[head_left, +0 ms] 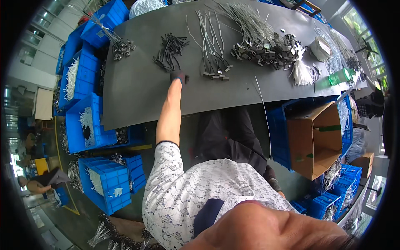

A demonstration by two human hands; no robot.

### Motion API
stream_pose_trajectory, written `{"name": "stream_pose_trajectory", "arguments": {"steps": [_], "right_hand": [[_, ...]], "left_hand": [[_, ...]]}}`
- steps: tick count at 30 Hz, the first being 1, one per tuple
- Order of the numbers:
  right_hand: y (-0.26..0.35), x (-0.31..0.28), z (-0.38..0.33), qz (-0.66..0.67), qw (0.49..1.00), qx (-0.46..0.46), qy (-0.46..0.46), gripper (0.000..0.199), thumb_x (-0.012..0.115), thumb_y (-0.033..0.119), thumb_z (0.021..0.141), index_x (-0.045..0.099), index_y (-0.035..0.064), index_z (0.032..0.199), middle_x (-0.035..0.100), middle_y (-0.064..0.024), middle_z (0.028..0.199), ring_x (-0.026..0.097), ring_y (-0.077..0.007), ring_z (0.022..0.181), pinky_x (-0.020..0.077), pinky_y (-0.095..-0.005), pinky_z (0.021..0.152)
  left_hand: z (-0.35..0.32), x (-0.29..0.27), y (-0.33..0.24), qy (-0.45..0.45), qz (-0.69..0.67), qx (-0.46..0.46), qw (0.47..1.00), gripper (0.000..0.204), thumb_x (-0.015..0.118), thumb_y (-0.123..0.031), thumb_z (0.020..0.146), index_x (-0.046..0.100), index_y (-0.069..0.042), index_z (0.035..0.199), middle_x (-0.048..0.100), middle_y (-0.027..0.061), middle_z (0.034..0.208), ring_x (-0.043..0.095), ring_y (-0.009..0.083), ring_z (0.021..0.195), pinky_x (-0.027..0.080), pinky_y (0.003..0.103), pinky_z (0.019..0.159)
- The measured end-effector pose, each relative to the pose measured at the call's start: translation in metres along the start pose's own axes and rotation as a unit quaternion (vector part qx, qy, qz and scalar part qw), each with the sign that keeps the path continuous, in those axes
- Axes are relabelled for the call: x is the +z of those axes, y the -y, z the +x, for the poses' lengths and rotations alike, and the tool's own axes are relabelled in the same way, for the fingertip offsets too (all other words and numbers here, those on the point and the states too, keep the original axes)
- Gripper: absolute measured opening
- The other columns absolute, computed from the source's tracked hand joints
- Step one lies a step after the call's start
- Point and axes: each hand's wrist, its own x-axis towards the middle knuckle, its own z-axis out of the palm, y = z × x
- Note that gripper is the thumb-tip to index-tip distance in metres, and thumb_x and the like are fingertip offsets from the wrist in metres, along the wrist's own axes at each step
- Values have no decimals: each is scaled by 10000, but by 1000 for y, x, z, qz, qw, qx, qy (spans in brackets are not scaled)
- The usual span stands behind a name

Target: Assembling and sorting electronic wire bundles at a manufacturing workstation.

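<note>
My left hand [178,76], in a dark glove, reaches over the near part of the grey table. It is at the lower end of a loose pile of short black pieces [171,48]; its fingers are too foreshortened to read. Low at my right side is my right hand [271,177], also dark-gloved and closed. A thin white wire [265,112] runs from it up over the table edge. Right of my left hand lie several white wires [209,35] with black sleeves and small metal connectors [216,76].
On the table [137,91] are a large heap of wired connectors [266,52], another bundle [123,49], a white tie bundle [301,73] and a green bottle [339,77]. Blue crates [106,183] stand left; an open cardboard box [306,141] sits right. Another person [41,183] is far left.
</note>
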Motion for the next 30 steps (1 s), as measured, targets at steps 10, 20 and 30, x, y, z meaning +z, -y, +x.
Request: {"name": "stream_pose_trajectory", "arguments": {"steps": [10,20,30], "right_hand": [[128,-76,88,-7,975,-174,-140,246,493,163,986,669,67,1129,678,-222,1104,646,-413,1037,530,-433,847],[110,-98,81,-123,992,-37,-11,217,539,160,917,669,58,1059,692,-231,1017,657,-429,998,525,-489,835],[208,-134,101,416,883,-154,-154,285,614,303,986,643,20,979,617,-40,802,554,-95,779,465,-284,685]], "left_hand": [[-233,154,-37,217,-414,-102,878,90,714,-98,912,663,-30,943,690,99,835,687,241,781,603,376,637],[-278,178,-121,-5,-421,265,867,89,542,-96,989,538,-8,980,662,128,801,662,235,624,582,353,554],[-303,217,-41,301,-55,163,938,127,724,-163,879,734,-39,852,696,34,748,631,104,676,530,258,635]]}}
